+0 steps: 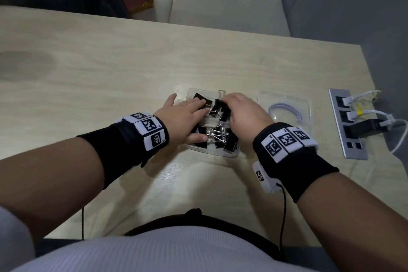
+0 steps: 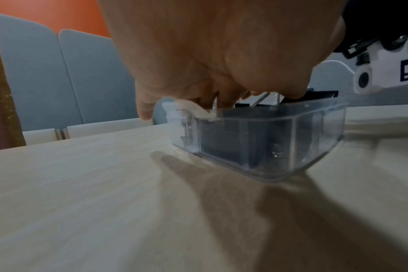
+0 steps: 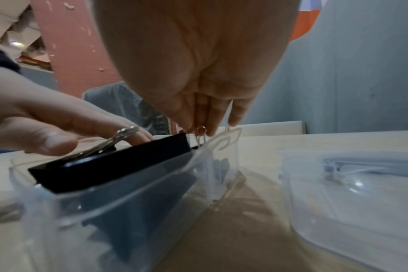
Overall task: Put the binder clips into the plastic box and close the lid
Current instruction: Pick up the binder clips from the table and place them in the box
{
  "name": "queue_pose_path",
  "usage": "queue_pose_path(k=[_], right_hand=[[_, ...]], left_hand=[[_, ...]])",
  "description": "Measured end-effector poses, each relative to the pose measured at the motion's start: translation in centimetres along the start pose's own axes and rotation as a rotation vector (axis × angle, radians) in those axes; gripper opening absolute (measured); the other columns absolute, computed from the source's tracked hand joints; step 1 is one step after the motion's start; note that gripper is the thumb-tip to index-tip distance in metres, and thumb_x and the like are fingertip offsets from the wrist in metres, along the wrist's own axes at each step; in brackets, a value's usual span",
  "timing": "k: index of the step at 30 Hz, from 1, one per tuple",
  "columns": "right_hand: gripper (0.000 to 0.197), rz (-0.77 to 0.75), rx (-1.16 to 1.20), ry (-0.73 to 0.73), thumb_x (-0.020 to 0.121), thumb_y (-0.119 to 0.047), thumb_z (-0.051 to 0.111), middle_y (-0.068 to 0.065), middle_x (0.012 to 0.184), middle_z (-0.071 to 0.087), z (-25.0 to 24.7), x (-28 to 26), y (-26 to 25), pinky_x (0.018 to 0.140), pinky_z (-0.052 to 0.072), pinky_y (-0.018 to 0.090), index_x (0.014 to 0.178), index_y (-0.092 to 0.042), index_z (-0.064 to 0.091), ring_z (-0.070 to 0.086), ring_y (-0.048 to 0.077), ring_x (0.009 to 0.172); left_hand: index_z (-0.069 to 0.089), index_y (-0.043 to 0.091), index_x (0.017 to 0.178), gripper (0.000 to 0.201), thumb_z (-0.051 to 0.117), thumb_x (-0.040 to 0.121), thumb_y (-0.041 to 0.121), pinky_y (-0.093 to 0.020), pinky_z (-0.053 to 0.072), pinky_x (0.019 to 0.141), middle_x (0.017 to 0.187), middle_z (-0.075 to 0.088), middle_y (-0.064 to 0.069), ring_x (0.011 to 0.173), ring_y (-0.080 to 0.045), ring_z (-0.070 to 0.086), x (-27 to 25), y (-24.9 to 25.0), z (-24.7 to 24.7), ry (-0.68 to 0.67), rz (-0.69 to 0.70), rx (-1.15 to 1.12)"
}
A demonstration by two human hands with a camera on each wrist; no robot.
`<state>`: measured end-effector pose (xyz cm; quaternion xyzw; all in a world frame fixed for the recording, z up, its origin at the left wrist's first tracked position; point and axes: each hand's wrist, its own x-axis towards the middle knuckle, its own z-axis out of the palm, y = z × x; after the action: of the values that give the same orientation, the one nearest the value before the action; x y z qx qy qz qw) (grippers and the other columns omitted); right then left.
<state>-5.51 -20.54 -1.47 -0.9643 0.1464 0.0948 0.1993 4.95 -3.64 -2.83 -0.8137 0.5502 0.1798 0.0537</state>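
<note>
A clear plastic box stands open mid-table, heaped with several black binder clips that rise above its rim. My left hand lies flat across the clips from the left, fingers straight, thumb on the near ones. My right hand reaches in from the right and presses its straight fingertips on the far clips, beside an upright wire handle. The clear lid lies flat just right of the box.
A grey power strip with plugs and white cables sits near the table's right edge. A pale chair with a grey cloth on it stands beyond the far edge. Thin black cords hang from both wristbands.
</note>
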Motion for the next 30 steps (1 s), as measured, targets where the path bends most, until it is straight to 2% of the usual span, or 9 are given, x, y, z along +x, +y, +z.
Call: queue_pose_path(k=[3,7,10,12,15,19,22,25,30], right_hand=[[0.058,-0.096,0.078,-0.072,0.083,0.000,0.046,0.004,0.143,0.048,0.2,0.0,-0.6,0.106,0.040,0.036,0.137,-0.020,0.048,0.049,0.025,0.126],[0.050,-0.005,0.181,0.132,0.085,0.002,0.045,0.009,0.135,0.046,0.1,0.2,-0.2,0.103,0.041,0.035,0.131,-0.016,0.051,0.050,0.026,0.120],[0.034,0.020,0.085,0.132,0.087,-0.005,0.047,0.010,0.123,0.051,-0.1,0.5,0.0,0.096,0.044,0.039,0.117,-0.016,0.058,0.053,0.028,0.111],[0.027,0.016,-0.007,0.021,0.087,-0.009,0.048,0.007,0.115,0.056,-0.4,0.5,-0.4,0.093,0.044,0.040,0.108,-0.019,0.062,0.054,0.029,0.108],[0.037,-0.007,-0.160,-0.140,0.088,-0.014,0.046,0.003,0.122,0.059,-0.2,0.3,-0.9,0.097,0.041,0.041,0.119,-0.027,0.061,0.055,0.027,0.114],[0.042,-0.012,-0.012,-0.068,0.090,-0.011,0.042,0.003,0.129,0.059,-0.5,-0.6,-0.3,0.101,0.041,0.042,0.125,-0.025,0.059,0.053,0.026,0.119],[0.033,0.100,0.153,0.127,0.094,-0.012,0.041,0.003,0.120,0.058,-1.4,-1.7,1.0,0.100,0.043,0.040,0.116,-0.022,0.063,0.054,0.022,0.112],[0.027,0.295,0.135,0.225,0.093,-0.018,0.046,0.004,0.124,0.054,-2.1,-2.7,2.7,0.102,0.042,0.041,0.115,-0.020,0.061,0.051,0.024,0.116],[0.051,0.677,-0.007,0.071,0.086,-0.043,0.052,0.013,0.138,0.040,-1.5,-3.9,5.5,0.100,0.039,0.047,0.131,-0.019,0.050,0.042,0.038,0.122]], left_hand=[[0.021,0.021,0.148,0.082,0.036,0.084,0.069,-0.058,0.010,0.114,0.159,0.018,-0.003,0.145,-0.020,0.018,-0.2,0.1,0.1,0.020,0.006,-0.007],[0.027,0.020,0.146,0.078,0.040,0.084,0.066,-0.058,0.013,0.114,0.154,0.026,-0.004,0.142,-0.023,0.026,-0.5,-0.2,-0.3,0.079,-0.013,-0.014],[0.046,0.018,0.131,0.069,0.039,0.082,0.066,-0.056,0.026,0.109,0.132,0.048,-0.008,0.124,-0.030,0.046,-0.5,-0.8,-0.4,0.230,-0.023,-0.032],[0.050,0.019,0.125,0.067,0.035,0.080,0.066,-0.056,0.033,0.104,0.124,0.054,-0.007,0.116,-0.030,0.051,-0.4,-1.0,-0.3,0.300,-0.003,-0.028],[0.048,0.023,0.132,0.071,0.028,0.080,0.067,-0.060,0.026,0.106,0.138,0.050,0.001,0.129,-0.024,0.044,-0.2,-0.8,-0.2,0.227,0.033,0.026],[0.051,0.018,0.123,0.062,0.037,0.082,0.062,-0.060,0.027,0.106,0.131,0.053,-0.005,0.122,-0.028,0.048,-0.2,-0.9,-0.3,0.302,0.040,0.006],[0.041,0.021,0.132,0.064,0.043,0.081,0.059,-0.059,0.030,0.105,0.143,0.043,-0.009,0.128,-0.030,0.044,0.0,-1.0,-0.6,0.418,0.045,-0.039],[0.018,0.028,0.148,0.076,0.034,0.083,0.063,-0.061,0.017,0.111,0.159,0.019,0.002,0.145,-0.021,0.020,0.3,-0.8,-0.7,0.289,0.069,0.051],[0.014,0.027,0.150,0.076,0.034,0.086,0.064,-0.061,0.009,0.114,0.160,0.013,0.004,0.147,-0.017,0.011,1.4,-0.3,-1.6,0.218,0.026,0.020]])
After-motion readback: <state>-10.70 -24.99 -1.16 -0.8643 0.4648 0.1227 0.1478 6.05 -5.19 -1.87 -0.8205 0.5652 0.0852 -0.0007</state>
